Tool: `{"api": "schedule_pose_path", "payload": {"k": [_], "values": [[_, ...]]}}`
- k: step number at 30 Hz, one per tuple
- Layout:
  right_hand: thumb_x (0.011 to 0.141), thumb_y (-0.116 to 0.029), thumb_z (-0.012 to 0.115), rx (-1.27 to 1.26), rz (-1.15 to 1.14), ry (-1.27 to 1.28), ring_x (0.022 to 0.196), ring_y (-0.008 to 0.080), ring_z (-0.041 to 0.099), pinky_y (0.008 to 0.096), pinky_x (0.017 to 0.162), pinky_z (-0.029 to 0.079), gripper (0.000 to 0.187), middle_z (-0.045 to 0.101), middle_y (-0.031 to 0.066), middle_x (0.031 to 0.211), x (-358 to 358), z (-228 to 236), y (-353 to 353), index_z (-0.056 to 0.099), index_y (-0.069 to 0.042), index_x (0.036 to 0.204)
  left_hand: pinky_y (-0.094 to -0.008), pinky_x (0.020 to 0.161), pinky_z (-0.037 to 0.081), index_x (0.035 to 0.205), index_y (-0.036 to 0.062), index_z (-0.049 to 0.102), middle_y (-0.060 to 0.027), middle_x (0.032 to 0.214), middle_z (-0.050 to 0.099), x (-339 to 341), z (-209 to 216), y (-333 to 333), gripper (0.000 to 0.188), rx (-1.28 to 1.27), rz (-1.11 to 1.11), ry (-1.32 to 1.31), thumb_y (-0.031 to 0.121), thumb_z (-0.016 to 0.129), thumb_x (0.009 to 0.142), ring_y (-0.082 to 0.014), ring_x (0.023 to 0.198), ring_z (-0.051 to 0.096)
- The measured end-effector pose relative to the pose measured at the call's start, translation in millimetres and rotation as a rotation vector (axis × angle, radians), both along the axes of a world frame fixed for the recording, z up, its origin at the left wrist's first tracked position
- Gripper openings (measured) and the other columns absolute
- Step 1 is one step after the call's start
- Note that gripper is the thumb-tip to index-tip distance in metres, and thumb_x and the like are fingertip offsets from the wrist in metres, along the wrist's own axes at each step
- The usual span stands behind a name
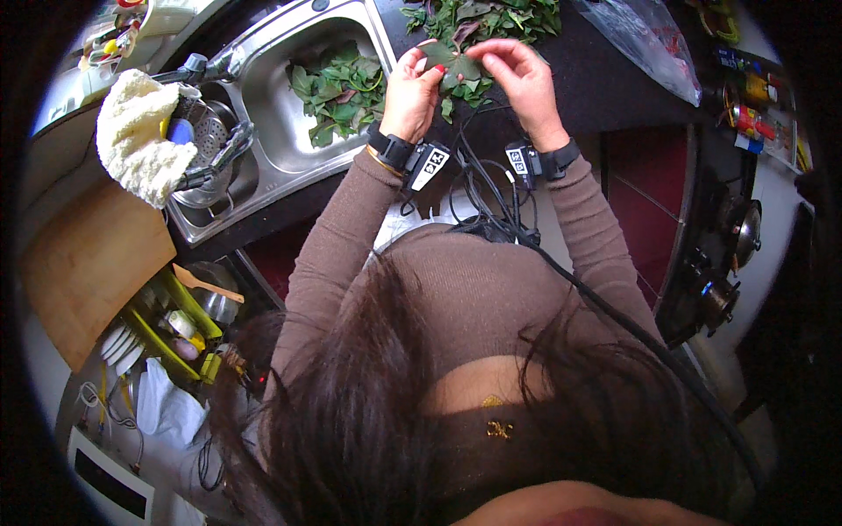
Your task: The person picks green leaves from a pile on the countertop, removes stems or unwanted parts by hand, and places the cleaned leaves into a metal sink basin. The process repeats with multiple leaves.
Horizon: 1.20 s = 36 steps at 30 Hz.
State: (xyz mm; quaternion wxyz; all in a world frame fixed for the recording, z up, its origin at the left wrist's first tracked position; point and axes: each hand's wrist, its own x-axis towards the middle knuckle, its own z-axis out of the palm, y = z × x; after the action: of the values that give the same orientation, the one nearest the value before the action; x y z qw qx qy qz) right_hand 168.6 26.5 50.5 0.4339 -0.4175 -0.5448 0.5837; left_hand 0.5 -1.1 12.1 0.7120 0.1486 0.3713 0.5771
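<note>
Between my two hands, over the dark counter, is a broad green leaf point(453, 61). My left hand point(412, 95) pinches it at its left side, thumb against fingers. At the leaf's upper right, my right hand point(524, 81) closes thumb and forefinger on its stem end. Just beyond my hands lies a heap of leafy greens point(513, 19), some of them purplish, and a few loose leaves rest below the held one. To the left, a pile of green leaves point(340, 92) lies in the metal sink point(272, 88).
A clear plastic bag point(645, 48) lies on the counter at the right. Left of the sink hangs a cream cloth point(140, 136) beside a metal strainer point(210, 136). A wooden board point(96, 263) stands at the far left. Black cables point(500, 193) hang between my forearms.
</note>
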Motion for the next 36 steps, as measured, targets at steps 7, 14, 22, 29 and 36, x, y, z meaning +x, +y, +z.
{"api": "schedule_pose_path", "payload": {"k": [7, 14, 22, 29, 36], "values": [[0.087, -0.017, 0.064, -0.442, 0.157, -0.146, 0.081, 0.0078, 0.061, 0.0208, 0.069, 0.049, 0.023, 0.065, 0.0027, 0.095, 0, -15, 9, 0.060, -0.005, 0.107, -0.0396, 0.080, 0.055, 0.126, 0.0000, 0.039, -0.0171, 0.111, 0.057, -3, 9, -4, 0.035, 0.004, -0.027, -0.074, -0.004, 0.037, 0.091, -0.0255, 0.097, 0.060], [0.084, -0.009, 0.066, -0.426, 0.068, 0.044, 0.070, 0.0161, 0.067, 0.0211, 0.059, 0.049, 0.015, 0.066, 0.0057, 0.083, 2, -24, 5, 0.061, 0.000, 0.095, -0.0507, 0.086, 0.052, 0.127, 0.0010, 0.038, -0.0199, 0.117, 0.053, -6, 10, -11, 0.032, -0.014, -0.044, -0.177, 0.002, 0.032, 0.095, -0.0315, 0.106, 0.056], [0.084, -0.010, 0.065, -0.396, 0.109, -0.119, 0.069, 0.0075, 0.060, 0.0217, 0.062, 0.050, 0.015, 0.064, 0.0013, 0.083, 9, -42, 8, 0.064, -0.004, 0.098, -0.0425, 0.085, 0.053, 0.124, -0.0022, 0.042, -0.0191, 0.115, 0.055, -18, 1, -19, 0.030, 0.051, 0.028, -0.004, 0.003, 0.033, 0.096, -0.0290, 0.103, 0.058], [0.081, -0.003, 0.061, -0.029, -0.051, -0.436, 0.080, 0.0134, 0.063, 0.0278, 0.074, 0.051, 0.020, 0.066, 0.0045, 0.088, 27, -61, 44, 0.065, -0.003, 0.100, -0.0299, 0.097, 0.036, 0.134, -0.0007, 0.036, -0.0125, 0.129, 0.046, -81, -18, -30, 0.047, -0.152, 0.452, 0.655, 0.000, 0.047, 0.088, -0.0183, 0.112, 0.047], [0.073, -0.007, 0.060, 0.647, 0.003, -1.126, 0.120, 0.0289, 0.042, 0.0422, 0.097, 0.037, 0.022, 0.049, 0.0081, 0.128, 5, -78, 64, 0.070, -0.011, 0.093, -0.0278, 0.086, 0.048, 0.131, 0.0003, 0.041, -0.0116, 0.128, 0.046, -64, -11, -38, 0.043, -0.132, 0.318, 0.514, -0.005, 0.046, 0.088, -0.0188, 0.108, 0.052]]}}
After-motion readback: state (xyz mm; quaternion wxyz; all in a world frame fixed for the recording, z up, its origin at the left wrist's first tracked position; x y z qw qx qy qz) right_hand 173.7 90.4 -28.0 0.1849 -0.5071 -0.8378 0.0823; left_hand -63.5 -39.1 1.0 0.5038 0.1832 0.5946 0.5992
